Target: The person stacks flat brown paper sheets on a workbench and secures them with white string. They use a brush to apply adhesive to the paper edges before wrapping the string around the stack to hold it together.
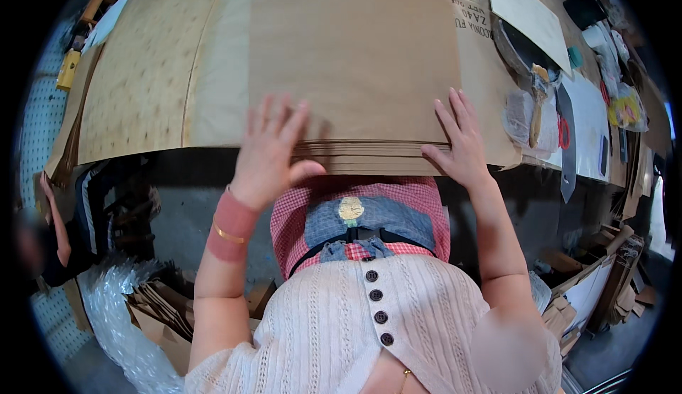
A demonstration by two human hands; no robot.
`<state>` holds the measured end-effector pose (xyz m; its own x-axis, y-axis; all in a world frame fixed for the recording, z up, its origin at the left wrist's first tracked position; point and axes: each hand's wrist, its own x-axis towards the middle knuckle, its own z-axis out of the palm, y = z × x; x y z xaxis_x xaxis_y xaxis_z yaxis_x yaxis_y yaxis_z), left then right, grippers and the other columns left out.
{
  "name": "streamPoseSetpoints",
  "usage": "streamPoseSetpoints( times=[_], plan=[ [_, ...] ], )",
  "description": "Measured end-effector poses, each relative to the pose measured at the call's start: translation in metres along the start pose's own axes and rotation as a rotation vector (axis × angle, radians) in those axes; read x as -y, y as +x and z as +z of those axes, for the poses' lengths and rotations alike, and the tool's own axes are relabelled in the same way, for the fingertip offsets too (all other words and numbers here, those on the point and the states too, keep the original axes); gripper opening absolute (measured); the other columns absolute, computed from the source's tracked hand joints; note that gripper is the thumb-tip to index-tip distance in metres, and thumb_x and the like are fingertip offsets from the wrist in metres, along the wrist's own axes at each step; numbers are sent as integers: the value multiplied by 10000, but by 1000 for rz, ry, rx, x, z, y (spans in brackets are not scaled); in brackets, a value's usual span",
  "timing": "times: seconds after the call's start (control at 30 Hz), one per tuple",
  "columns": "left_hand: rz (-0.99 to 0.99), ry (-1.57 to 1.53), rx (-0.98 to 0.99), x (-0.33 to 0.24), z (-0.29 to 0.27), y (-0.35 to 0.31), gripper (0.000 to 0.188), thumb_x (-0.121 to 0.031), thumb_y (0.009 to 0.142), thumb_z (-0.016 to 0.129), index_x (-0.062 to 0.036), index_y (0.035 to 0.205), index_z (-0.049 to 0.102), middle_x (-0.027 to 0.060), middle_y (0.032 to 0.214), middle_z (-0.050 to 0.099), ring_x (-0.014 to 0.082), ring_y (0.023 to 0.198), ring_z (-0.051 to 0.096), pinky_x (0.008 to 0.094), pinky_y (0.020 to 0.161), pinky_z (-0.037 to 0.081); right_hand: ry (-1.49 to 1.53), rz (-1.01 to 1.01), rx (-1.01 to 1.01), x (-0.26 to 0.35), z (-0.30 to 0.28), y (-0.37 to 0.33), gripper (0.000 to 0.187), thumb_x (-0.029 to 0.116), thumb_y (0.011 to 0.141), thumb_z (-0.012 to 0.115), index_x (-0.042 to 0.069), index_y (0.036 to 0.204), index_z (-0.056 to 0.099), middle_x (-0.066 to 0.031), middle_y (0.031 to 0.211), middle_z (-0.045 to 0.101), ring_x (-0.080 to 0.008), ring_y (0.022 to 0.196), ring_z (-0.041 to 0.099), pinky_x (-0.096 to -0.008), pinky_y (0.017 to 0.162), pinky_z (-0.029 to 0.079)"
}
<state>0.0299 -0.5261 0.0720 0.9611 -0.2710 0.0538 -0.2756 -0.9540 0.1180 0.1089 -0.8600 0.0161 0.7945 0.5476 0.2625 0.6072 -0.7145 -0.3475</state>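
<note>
A stack of brown kraft paper sheets (355, 74) lies on the table in front of me, its near edges stepped one behind another along the table's front edge. My left hand (273, 145), slightly blurred, is over the stack's near left part with fingers stretched out and thumb apart. It holds nothing, and I cannot tell whether it touches the paper. Flat at the stack's near right corner rests my right hand (462, 142), fingers extended and thumb over the stepped edges.
Bare plywood (142, 74) extends left. At right are a brush (538, 106), red-handled scissors (563, 133), a long metal blade (567, 156) jutting past the edge, a dark basin (513, 46) and a white board (529, 14). Another person's arm (58, 220) shows far left; clear plastic wrap (121, 323) lies below.
</note>
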Motion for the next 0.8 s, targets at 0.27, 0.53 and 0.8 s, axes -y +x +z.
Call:
streamPoseSetpoints(
  times=[0.27,0.53,0.8],
  plan=[
    [312,-1014,-379,-122,-133,-2,279,-153,804,539,31,1015,531,169,1076,575,354,1038,544,465,930,413,66,39,-25,-10,23,-9,795,298,709,752,101,1386,386,-184,1470,254,-383,1364,213,-467,1094,235],
    [288,-990,-438,-120,-130,-12,197,-153,816,544,9,927,546,171,952,594,333,865,565,456,798,456,79,36,-36,-3,35,-14,768,286,721,741,97,1380,395,-186,1474,242,-386,1369,193,-461,1103,222],
    [613,-688,-399,-101,-101,-5,174,-120,836,537,31,920,560,186,851,608,329,730,583,441,682,487,-66,132,-118,4,-3,-48,721,266,643,777,102,1290,502,-188,1396,378,-366,1317,319,-454,1078,284]
  ],
)
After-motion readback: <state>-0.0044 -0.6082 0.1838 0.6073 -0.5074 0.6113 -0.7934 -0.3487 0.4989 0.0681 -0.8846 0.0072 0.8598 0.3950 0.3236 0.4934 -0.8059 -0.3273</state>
